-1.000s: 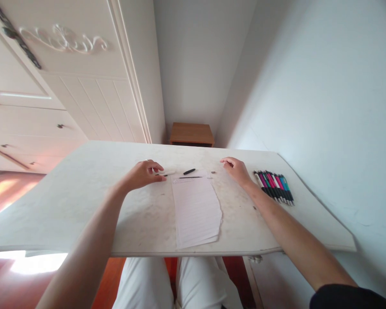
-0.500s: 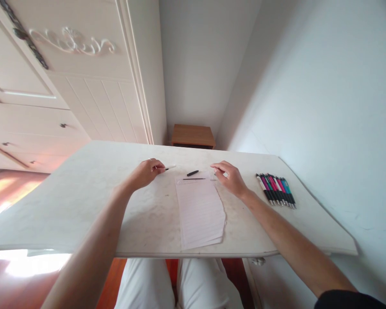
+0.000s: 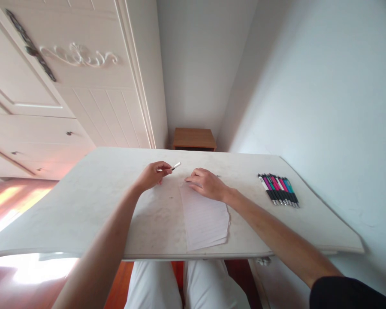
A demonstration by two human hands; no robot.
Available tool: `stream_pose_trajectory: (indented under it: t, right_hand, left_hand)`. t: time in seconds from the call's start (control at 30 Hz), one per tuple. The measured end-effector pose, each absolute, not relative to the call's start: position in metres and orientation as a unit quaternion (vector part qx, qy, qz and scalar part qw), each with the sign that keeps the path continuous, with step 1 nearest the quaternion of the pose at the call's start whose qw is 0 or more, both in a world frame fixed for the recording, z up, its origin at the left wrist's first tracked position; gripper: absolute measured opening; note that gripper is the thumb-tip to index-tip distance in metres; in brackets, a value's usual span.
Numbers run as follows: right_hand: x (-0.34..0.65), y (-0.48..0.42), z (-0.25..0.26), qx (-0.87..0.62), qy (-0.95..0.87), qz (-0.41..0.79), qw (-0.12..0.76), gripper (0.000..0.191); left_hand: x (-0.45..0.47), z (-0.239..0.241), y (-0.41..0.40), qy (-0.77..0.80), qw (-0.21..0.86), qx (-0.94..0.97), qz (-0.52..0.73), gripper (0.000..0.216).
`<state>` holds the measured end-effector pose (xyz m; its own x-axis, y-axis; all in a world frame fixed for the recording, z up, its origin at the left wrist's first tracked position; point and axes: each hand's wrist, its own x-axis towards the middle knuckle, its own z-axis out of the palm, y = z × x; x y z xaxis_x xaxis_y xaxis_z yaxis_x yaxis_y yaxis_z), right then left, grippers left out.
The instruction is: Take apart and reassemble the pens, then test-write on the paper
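Head view, centre of frame: one slim white pen part [image 3: 177, 165], dark at its near end, pinched in the left hand [image 3: 153, 175]. Right hand [image 3: 209, 184]: fingers curled low over the upper end of one torn lined sheet [image 3: 207, 223]; dark sliver [image 3: 187, 181] at its fingertips, grip or mere contact cannot be told. Right of frame: one row of multicoloured pens [image 3: 278, 189], side by side on a white table [image 3: 96, 206]. Progress, as judged: row pens seemingly complete; white part apart from them, not yet joined into a whole pen.

Paper [image 3: 206, 225] partly hidden, wardrobe [image 3: 80, 81] cut off
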<state>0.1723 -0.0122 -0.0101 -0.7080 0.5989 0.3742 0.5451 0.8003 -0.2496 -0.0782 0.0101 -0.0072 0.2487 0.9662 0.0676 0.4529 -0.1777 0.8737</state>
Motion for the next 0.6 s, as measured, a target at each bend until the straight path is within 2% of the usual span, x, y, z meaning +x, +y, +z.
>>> stream_pose_trajectory:
  t: [0.17, 0.27, 0.6]
  right_hand:
    - [0.15, -0.006, -0.014, -0.28, -0.943, 0.004, 0.181, 0.015]
    - [0.144, -0.004, -0.019, -0.266, -0.949, -0.022, 0.168, 0.019]
    - [0.143, -0.005, -0.024, -0.283, -0.943, -0.015, 0.178, 0.017]
  left_hand:
    - [-0.078, -0.01, 0.013, 0.507, 0.402, 0.667, 0.369, 0.041]
    - [-0.079, -0.011, 0.013, 0.501, 0.41, 0.665, 0.373, 0.041]
    - [-0.077, -0.013, 0.015, 0.492, 0.399, 0.683, 0.365, 0.036]
